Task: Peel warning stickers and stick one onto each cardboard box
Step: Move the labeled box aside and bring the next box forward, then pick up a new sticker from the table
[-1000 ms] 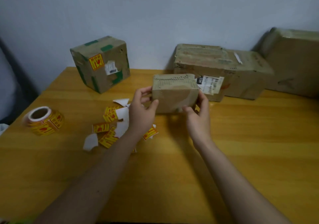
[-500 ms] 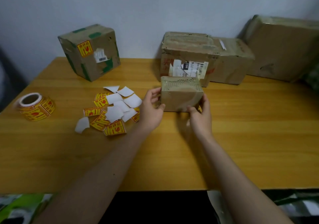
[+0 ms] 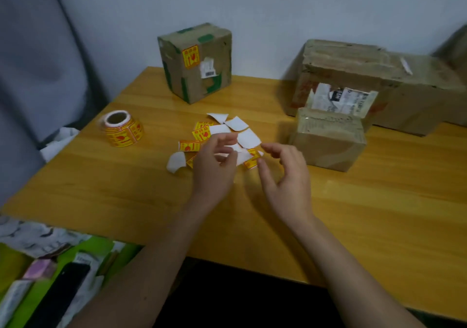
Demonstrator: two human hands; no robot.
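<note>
The small plain cardboard box (image 3: 328, 145) stands on the wooden table (image 3: 379, 201), with neither hand on it. Left of it lies a pile of yellow warning stickers (image 3: 201, 133) and white backing pieces (image 3: 249, 138). My left hand (image 3: 214, 168) hovers over the pile with loosely curled fingers. My right hand (image 3: 285, 176) is beside it, fingers apart, its thumb tip at the edge of a yellow sticker (image 3: 252, 161). The taller box (image 3: 199, 80) at the back bears a yellow sticker (image 3: 190, 56). The sticker roll (image 3: 122, 130) sits at the left.
Two larger cardboard boxes (image 3: 353, 75) (image 3: 429, 100) stand against the wall at the back right, the nearer one just behind the small box. Another box corner (image 3: 457, 44) shows at the far right. Clutter on green (image 3: 50, 277) lies below the table's front-left edge.
Both hands have let go of the small box, which now stands on the table, and have moved left over the sticker pile. The view has swung to the left.
</note>
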